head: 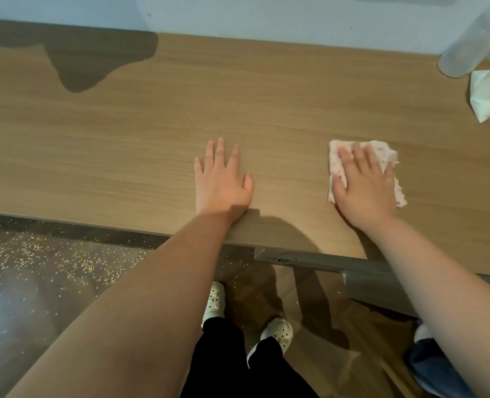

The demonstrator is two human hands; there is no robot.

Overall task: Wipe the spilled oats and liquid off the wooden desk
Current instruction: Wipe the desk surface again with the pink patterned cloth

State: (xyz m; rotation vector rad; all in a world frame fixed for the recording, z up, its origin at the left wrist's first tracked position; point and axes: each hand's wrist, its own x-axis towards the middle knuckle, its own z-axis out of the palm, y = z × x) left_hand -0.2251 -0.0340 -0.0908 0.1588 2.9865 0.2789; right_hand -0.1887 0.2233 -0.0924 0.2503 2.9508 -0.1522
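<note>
Head view of the wooden desk (pixel 123 156). The right hand (pixel 364 185) lies palm-down on a pale, speckled cloth (pixel 383 152) spread flat on the desk near its front edge. Its fingers (pixel 359 156) are straight and slightly apart, pressing the cloth from above, not curled round it. The cloth shows beyond the fingertips and on both sides of the palm.

Left of the cloth, well apart from it, the left hand (pixel 221 182) rests flat on bare wood, fingers extended and spread, holding nothing.

Scattered oats (pixel 37 254) lie on the floor, far left of the cloth and below the desk's edge. Far left and behind the cloth is a dark patch (pixel 94 61); whether it is liquid or shadow cannot be told. Right of and behind the cloth are a clear container (pixel 468 50) and a white crumpled paper (pixel 488 93).
</note>
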